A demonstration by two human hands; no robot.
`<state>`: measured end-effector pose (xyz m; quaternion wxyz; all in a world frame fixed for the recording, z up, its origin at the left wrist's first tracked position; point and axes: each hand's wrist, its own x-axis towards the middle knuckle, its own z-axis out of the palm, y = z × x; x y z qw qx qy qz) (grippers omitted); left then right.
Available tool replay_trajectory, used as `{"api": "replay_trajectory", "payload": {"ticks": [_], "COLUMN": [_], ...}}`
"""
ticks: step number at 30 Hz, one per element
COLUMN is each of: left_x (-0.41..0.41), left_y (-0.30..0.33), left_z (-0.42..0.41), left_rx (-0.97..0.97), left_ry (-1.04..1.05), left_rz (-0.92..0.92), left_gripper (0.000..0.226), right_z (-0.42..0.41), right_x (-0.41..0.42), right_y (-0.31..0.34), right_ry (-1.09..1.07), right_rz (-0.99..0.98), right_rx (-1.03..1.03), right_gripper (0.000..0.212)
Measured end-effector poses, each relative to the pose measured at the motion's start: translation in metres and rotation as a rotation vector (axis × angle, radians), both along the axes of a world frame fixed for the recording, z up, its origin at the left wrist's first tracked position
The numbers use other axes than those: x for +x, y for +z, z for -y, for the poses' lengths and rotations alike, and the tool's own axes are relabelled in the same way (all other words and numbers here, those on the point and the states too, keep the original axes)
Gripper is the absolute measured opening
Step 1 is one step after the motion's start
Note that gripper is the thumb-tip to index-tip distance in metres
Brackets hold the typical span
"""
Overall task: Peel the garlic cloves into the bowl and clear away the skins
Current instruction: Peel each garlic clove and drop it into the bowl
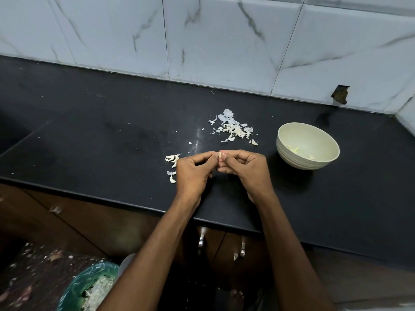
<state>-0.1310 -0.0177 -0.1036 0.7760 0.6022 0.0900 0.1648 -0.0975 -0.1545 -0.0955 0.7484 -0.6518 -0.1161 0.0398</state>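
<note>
Two hands (221, 163) pinching one garlic clove (220, 155) above counter's front edge (134, 199).

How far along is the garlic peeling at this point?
Midway. Done: a few peeled cloves lie in the bowl. In hand: left hand and right hand pinch one clove. Left: unpeeled cloves beside the left hand, and the skins pile still on the counter.

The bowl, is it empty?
No, the bowl on the black counter already has a few pale peeled garlic pieces lying at its bottom.
</note>
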Motion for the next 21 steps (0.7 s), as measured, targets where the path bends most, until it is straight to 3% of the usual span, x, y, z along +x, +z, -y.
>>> {"api": "replay_trajectory", "payload": {"ticks": [10, 21], "left_x": [-0.0004, -0.0018], "left_y": [-0.0005, -0.002], "left_z": [-0.0003, 0.0026], "left_rx": [0.005, 0.083], "left_ry": [-0.019, 0.025], "left_rz": [0.002, -0.012], "left_gripper": [0.006, 0.007], "right_z": [-0.0008, -0.0011], "right_x": [0.0005, 0.0004], "right_y": [-0.0028, -0.0031], "right_ry": [-0.031, -0.044], "right_rz": [0.076, -0.012], "right_rx": [-0.063, -0.028], "right_gripper": [0.016, 0.008]}}
